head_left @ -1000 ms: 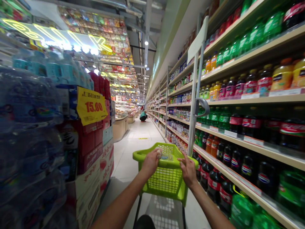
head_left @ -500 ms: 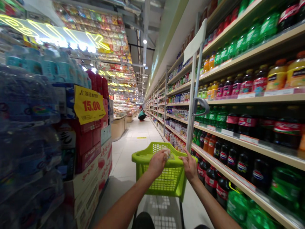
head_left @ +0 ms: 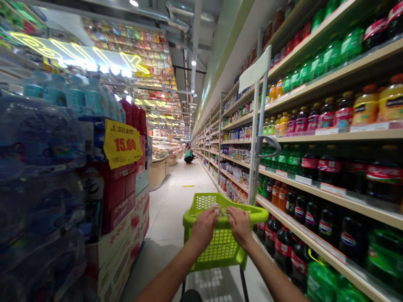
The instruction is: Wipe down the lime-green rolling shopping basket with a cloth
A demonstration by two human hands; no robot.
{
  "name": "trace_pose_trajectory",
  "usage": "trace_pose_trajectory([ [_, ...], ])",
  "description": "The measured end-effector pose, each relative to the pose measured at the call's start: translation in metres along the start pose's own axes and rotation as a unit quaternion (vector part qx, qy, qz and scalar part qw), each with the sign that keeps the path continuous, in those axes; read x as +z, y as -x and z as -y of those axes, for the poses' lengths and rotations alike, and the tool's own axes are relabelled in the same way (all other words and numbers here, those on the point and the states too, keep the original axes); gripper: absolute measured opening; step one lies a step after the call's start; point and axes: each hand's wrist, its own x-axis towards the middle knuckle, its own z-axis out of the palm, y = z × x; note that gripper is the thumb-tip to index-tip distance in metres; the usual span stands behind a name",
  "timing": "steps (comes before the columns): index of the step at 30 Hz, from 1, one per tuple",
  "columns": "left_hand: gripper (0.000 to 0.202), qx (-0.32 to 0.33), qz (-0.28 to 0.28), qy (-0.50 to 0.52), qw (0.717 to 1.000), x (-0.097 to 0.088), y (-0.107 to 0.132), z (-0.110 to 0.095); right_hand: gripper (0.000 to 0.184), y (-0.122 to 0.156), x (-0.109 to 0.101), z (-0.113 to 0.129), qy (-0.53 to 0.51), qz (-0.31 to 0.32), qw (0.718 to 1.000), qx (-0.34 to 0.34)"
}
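Observation:
A lime-green basket cart with perforated walls stands on thin dark legs just ahead of me. My left hand is closed at its near rim, with a crumpled whitish wipe showing at the fingertips. Close beside it on the same rim, my right hand has its fingers curled over the edge. Whether the wipe also reaches into the right fingers cannot be made out. The hands and rim hide much of the basket's inside.
Drink shelves line my right, with a metal post carrying a grey ring. Shrink-wrapped bottles and stacked cartons with a yellow price sign stand left. A person crouches far down the aisle.
My right hand, its index finger extended before, has moved left along the rim beside my left hand and curled its fingers. The cart appears slightly lower and further right in view.

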Motion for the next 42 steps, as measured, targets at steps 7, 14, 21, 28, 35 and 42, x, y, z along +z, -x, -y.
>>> trace_pose_trajectory([
  [7, 0.025, -0.001, -0.018, 0.017, 1.0, -0.008, 0.014, 0.021, 0.033, 0.004, 0.002, -0.002, -0.016, -0.002, 0.999, -0.048],
  [14, 0.031, -0.093, -0.012, 0.087, 0.992, -0.023, 0.021, 0.041, 0.03, -0.001, 0.013, 0.006, 0.031, 0.02, 0.999, -0.012],
  [21, 0.025, -0.045, -0.04, 0.116, 0.991, -0.004, 0.016, 0.013, 0.031, -0.009, 0.005, -0.013, 0.003, 0.072, 0.997, -0.011],
  [28, 0.03, 0.064, -0.051, 0.134, 0.988, 0.023, 0.008, -0.026, 0.036, -0.003, -0.005, -0.011, -0.034, 0.086, 0.995, -0.026],
  [35, 0.031, -0.091, -0.071, 0.139, 0.983, 0.047, 0.022, 0.002, 0.037, 0.017, -0.025, -0.02, -0.119, 0.029, 0.992, 0.028],
  [42, 0.04, 0.024, -0.026, 0.169, 0.985, 0.064, 0.02, -0.017, 0.033, 0.014, -0.046, -0.043, -0.147, 0.009, 0.988, 0.052],
])
